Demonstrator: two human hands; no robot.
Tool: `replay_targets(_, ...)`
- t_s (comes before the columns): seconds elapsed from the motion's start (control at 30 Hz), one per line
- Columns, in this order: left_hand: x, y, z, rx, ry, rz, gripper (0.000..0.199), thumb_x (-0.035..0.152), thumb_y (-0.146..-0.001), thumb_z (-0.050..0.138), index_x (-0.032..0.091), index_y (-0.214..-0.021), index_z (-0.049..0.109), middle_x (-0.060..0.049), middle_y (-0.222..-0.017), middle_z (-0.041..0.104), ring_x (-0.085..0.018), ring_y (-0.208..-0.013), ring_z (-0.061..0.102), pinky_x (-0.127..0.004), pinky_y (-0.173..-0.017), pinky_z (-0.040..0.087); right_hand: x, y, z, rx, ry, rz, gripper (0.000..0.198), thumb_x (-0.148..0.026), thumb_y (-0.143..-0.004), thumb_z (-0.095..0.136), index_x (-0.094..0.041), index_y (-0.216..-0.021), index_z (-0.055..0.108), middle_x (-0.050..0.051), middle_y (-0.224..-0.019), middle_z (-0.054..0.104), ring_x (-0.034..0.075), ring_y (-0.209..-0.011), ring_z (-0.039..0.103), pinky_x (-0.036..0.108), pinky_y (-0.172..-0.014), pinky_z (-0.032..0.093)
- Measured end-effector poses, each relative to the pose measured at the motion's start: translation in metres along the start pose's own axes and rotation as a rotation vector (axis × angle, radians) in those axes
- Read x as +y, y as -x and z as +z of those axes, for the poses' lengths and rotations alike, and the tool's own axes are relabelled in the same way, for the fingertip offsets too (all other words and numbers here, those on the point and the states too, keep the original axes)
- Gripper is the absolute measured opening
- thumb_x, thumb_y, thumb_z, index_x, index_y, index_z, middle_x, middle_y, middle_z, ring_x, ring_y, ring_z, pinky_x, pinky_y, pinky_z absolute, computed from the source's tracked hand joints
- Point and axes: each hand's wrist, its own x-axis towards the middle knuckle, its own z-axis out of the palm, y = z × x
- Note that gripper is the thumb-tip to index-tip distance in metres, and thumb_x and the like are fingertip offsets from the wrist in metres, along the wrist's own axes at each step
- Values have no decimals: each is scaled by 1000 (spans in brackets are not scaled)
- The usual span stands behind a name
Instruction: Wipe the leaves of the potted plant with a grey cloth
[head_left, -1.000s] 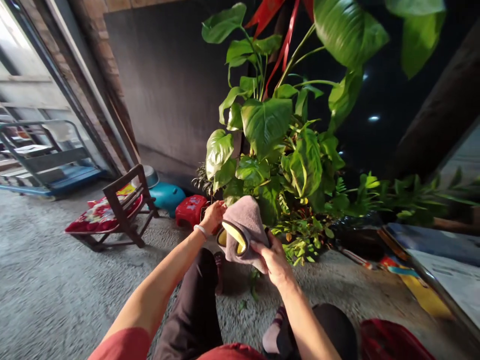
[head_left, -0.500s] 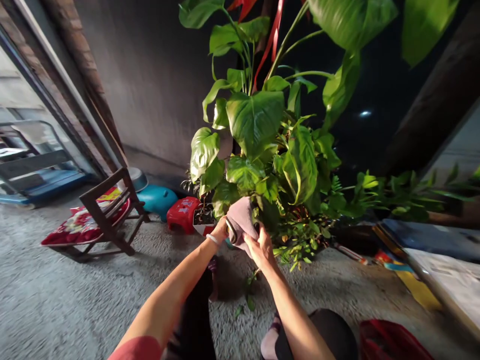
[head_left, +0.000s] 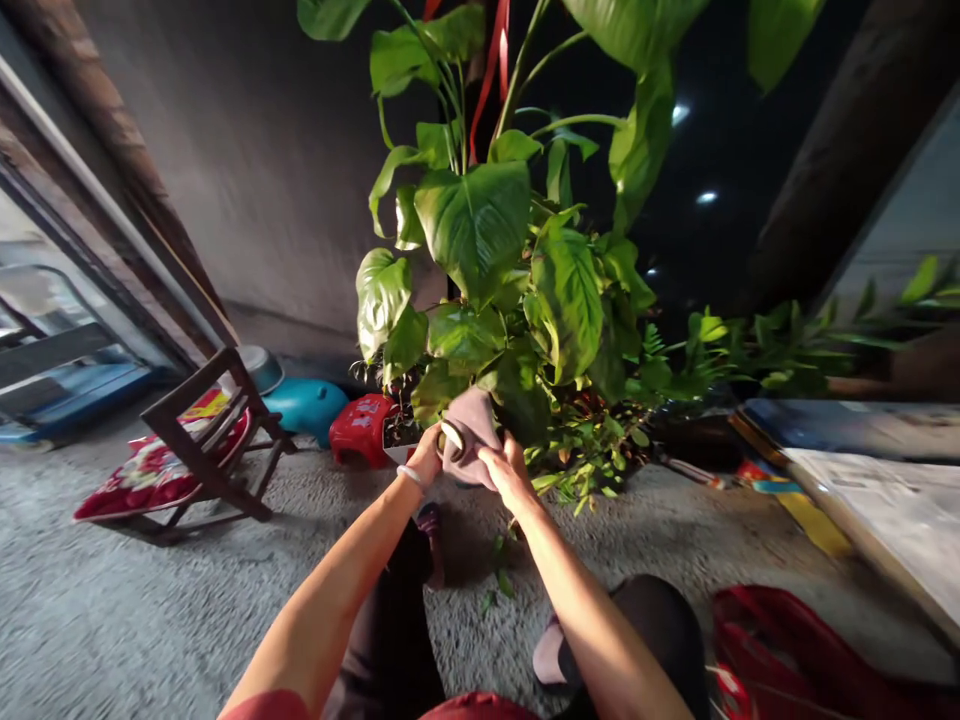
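A mauve-pink cloth is bunched between my two hands, low in front of a big leafy potted plant. My left hand, with a white bracelet at the wrist, is closed on the cloth's left side. From the right, my right hand grips the cloth with the thumb lying across it. A curled edge, pale with a dark border, shows on the cloth beside my left fingers; what it belongs to I cannot make out. Broad green leaves hang just above and behind the cloth.
To the left stand a wooden chair with a red floral cushion, a teal object and a red plastic stool. Smaller plants spread to the right. A red bag-like item lies at lower right, near a low board-topped surface.
The view has shifted a little, so the plant sits further left. In my hands the cloth has turned or refolded, and the pale curled edge shows more. Both hands keep hold of it.
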Motion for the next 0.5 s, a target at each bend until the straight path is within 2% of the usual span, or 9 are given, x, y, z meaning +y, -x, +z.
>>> replay_targets(0.1,-22,4,-3,70,-68,-72,20,35,-97,74,15,-101,71,-7,-92,77,-19,-84,74,-29,-77,60,33,41,-39,6,-3,138,20,-38,-66,82,-30,-84,75,1,-86,79,33,-100,76,52,-101,59)
replay_targets(0.17,-45,16,-5,90,-133,-144,17,30,-89,80,17,-90,70,-6,-80,75,-18,-72,71,-28,-69,57,57,80,-74,-13,-22,237,21,-41,-65,84,-29,-81,78,3,-85,81,36,-95,78,51,-91,62)
replay_targets(0.23,-67,31,1,61,-218,-192,18,27,-81,86,17,-84,72,-7,-75,74,-20,-67,69,-30,-64,54,73,115,-111,72,-56,318,25,-42,-60,88,-30,-81,81,4,-88,83,37,-96,80,50,-86,64)
replay_targets(0.27,-76,38,9,30,-273,-168,18,27,-78,88,17,-82,73,-8,-75,74,-22,-68,70,-32,-65,53,77,127,-130,151,-75,346,29,-42,-57,90,-30,-82,82,4,-90,84,37,-96,80,49,-85,64)
replay_targets(0.33,-84,50,36,-62,-391,21,17,28,-77,88,18,-82,76,-11,-83,76,-27,-80,73,-36,-73,56,76,144,-168,258,-104,377,35,-42,-54,94,-29,-84,83,5,-92,85,35,-91,81,46,-81,64)
replay_targets(0.4,-79,55,74,-175,-495,333,16,31,-81,85,20,-92,80,-13,-101,79,-33,-103,73,-43,-92,57,64,150,-202,302,-125,370,38,-43,-51,96,-25,-82,84,6,-84,84,34,-78,80,45,-73,64)
replay_targets(0.47,-67,53,116,-300,-589,594,32,31,-83,83,24,-114,81,-14,-131,75,-39,-131,63,-49,-115,47,44,149,-232,397,-157,328,39,-42,-47,96,-23,-78,82,4,-74,82,33,-68,78,44,-66,64)
replay_targets(0.5,-62,50,136,-351,-643,671,44,31,-83,84,25,-126,77,-14,-145,69,-40,-143,55,-51,-123,40,32,147,-245,465,-176,277,38,-41,-47,96,-24,-78,81,3,-73,81,32,-67,77,43,-64,64)
